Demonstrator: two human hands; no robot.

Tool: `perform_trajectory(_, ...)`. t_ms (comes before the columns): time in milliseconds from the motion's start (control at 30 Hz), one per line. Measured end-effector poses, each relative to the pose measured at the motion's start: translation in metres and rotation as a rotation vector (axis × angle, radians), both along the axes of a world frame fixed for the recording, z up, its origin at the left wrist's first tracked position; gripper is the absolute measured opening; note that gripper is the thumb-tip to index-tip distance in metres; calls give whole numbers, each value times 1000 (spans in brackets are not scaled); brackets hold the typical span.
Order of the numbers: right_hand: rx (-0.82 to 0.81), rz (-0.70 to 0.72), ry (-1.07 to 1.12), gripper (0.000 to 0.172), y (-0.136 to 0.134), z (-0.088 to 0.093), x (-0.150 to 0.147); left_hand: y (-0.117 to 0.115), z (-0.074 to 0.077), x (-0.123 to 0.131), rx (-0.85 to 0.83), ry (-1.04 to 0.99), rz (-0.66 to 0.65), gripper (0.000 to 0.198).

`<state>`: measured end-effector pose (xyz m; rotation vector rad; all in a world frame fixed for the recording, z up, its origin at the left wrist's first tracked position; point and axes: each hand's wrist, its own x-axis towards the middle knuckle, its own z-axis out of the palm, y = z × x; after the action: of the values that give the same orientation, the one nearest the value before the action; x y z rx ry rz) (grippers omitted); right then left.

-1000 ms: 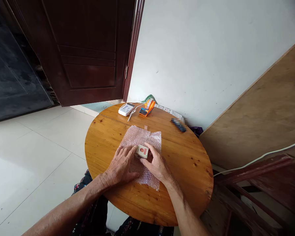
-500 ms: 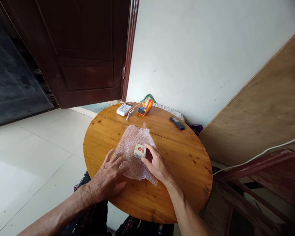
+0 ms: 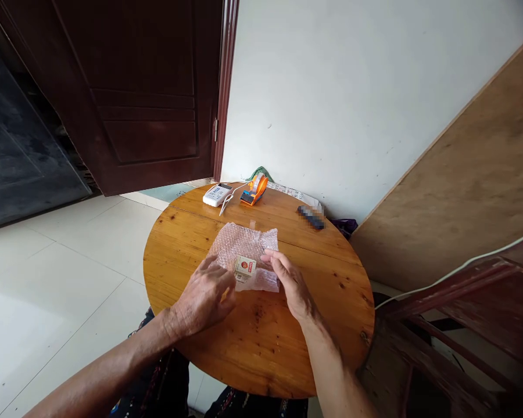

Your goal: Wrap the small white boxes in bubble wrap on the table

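A small cream box [image 3: 244, 266] with a red round emblem sits on a sheet of clear bubble wrap [image 3: 239, 239]. The near part of the wrap is folded up close in front of the box. My left hand [image 3: 207, 291] is at the wrap's left side, its fingers curled onto the sheet beside the box; its fingertips are partly hidden. On the other side, my right hand [image 3: 291, 285] reaches over the wrap's right edge with fingers stretched out, apart from the box.
The round wooden table [image 3: 261, 348] carries a white device [image 3: 217, 195] with a cable, an orange tape dispenser [image 3: 255, 190] and a dark blurred object [image 3: 311, 217] along its far side. A white wall [image 3: 331, 104] rises behind, with a dark red door [image 3: 148, 93] to the left.
The near part of the bubble wrap has come up toward the box, baring the wood in front. My left hand has moved right and forward; my right hand has left the box.
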<state>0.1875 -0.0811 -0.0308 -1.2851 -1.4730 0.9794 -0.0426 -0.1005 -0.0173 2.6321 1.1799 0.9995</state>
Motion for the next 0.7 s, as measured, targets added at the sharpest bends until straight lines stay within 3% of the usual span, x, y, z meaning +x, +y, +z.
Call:
perform_trajectory(133, -14, 46, 100, 65, -2, 4, 2, 36, 23, 13, -3, 57, 46, 12)
perform_trajectory(200, -49, 8, 65, 64, -1, 2, -1, 53, 27, 20, -60, 106, 50, 11)
perform_trajectory(300, -58, -99, -67, 48, 1, -5, -8, 70, 26, 24, -201, 140, 63, 10)
perform_trajectory(433, -4, -175, -119, 29, 4, -11, -13, 72, 18, 17, -333, 56, 98, 11)
perform_trajectory(567, -3, -176, -145, 29, 6, -12, -15, 69, 12, 9, -373, -27, 40, 31)
perform_trajectory(700, -22, -206, -165, 31, 8, -13, -14, 70, 10, 14, -502, -83, 52, 24)
